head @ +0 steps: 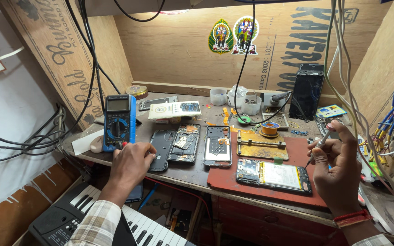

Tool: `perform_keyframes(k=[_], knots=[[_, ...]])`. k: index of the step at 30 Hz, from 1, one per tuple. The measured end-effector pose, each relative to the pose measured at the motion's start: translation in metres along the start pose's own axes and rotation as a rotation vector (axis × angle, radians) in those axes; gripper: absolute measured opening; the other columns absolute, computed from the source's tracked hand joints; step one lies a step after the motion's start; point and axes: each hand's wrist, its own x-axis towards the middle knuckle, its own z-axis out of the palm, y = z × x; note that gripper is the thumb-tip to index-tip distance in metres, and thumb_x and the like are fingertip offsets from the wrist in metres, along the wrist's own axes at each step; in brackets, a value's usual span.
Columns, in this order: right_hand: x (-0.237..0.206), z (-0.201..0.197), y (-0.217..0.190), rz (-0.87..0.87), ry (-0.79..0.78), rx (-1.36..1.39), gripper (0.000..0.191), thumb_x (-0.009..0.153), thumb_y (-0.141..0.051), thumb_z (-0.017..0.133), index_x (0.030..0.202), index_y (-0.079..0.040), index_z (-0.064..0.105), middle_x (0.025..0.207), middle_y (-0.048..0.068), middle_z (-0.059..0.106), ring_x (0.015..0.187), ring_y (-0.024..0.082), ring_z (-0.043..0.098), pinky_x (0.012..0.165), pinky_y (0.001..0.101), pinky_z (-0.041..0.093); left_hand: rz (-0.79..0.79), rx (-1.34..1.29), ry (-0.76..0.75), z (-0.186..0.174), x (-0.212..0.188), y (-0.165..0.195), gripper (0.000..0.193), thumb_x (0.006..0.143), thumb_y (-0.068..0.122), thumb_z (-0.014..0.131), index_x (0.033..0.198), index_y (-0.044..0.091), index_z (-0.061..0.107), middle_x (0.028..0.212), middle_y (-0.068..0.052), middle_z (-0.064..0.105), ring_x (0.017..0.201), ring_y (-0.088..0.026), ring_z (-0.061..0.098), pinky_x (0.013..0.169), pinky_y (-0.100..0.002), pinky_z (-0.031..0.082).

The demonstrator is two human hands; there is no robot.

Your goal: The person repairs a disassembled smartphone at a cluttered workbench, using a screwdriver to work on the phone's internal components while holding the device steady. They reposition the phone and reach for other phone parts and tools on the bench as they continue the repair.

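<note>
Head view: at lower left, the left hand [131, 164] rests palm-down, fingers loose, on a black phone shell [163, 149] on the desk [197, 174]. At right, the right hand [338, 171] pinches a screwdriver [318, 146] above an opened phone [273, 175] on a red mat [226, 181].

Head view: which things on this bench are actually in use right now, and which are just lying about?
In use:
- right hand holding a thin tool
- opened phone on the red mat, below the tool tip
- left hand on a black phone shell

Lying about:
- multimeter
- metal clamp jig
- solder spool
- plastic cups
- keyboard
</note>
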Motion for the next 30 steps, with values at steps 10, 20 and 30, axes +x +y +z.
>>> perform_keyframes(k=[10,20,30], knots=[[0.000,0.002,0.003,-0.002,-0.003,0.007,0.061,0.099,0.008,0.056,0.153,-0.009,0.035,0.093,0.013,0.069,0.085,0.018,0.070,0.079,0.0298,0.056,0.043,0.059,-0.003,-0.001,0.006,0.007,0.016,0.095,0.030,0.068,0.092,0.019,0.078,0.088,-0.001,0.077,0.096,-0.020,0.071,0.105,-0.049,0.042],[0.001,0.000,0.003,-0.013,0.003,-0.006,0.063,0.098,0.009,0.057,0.154,-0.009,0.034,0.094,0.014,0.070,0.086,0.018,0.071,0.080,0.0302,0.057,0.024,0.016,-0.003,0.004,0.010,-0.003,0.022,0.099,0.034,0.059,0.099,0.018,0.074,0.098,0.000,0.076,0.100,-0.021,0.069,0.104,-0.052,0.042],[0.002,-0.001,0.002,-0.016,-0.001,-0.005,0.062,0.098,0.009,0.057,0.153,-0.009,0.034,0.094,0.014,0.070,0.086,0.018,0.071,0.080,0.0301,0.057,0.059,-0.247,0.127,0.014,0.013,0.001,0.016,0.096,0.023,0.060,0.092,0.008,0.057,0.083,-0.011,0.073,0.077,-0.027,0.073,0.077,-0.047,0.057]])
